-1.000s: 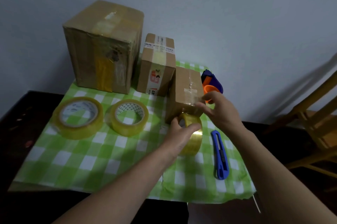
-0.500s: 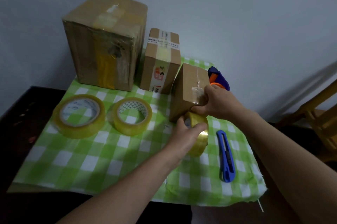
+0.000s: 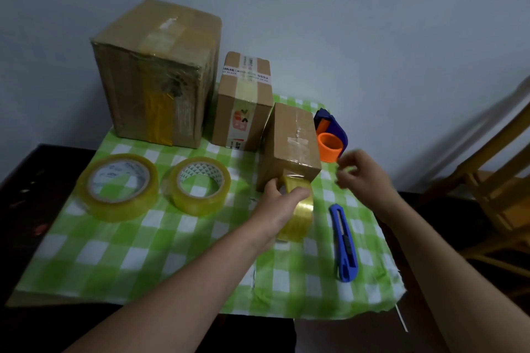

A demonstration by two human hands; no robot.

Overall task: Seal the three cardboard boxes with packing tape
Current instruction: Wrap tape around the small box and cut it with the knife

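Three cardboard boxes stand on the checked cloth: a large box (image 3: 156,74) at the back left, a medium box (image 3: 243,100) beside it, and a small box (image 3: 289,146) in front of the medium one. My left hand (image 3: 279,203) grips a yellowish tape roll (image 3: 298,217) held on edge against the small box's near face. A strip of tape runs from the roll up onto that box. My right hand (image 3: 364,174) hovers just right of the small box, blurred, fingers loosely curled, holding nothing I can see.
Two more tape rolls, one large (image 3: 119,187) and one smaller (image 3: 198,184), lie flat on the green checked cloth (image 3: 143,260). A blue utility knife (image 3: 344,243) lies at the right. A blue-and-orange tape dispenser (image 3: 329,137) sits behind the small box. A wooden chair (image 3: 493,180) stands at the far right.
My right hand has let go of the small box's top and moved off to the right. The left hand still holds the roll against the box.
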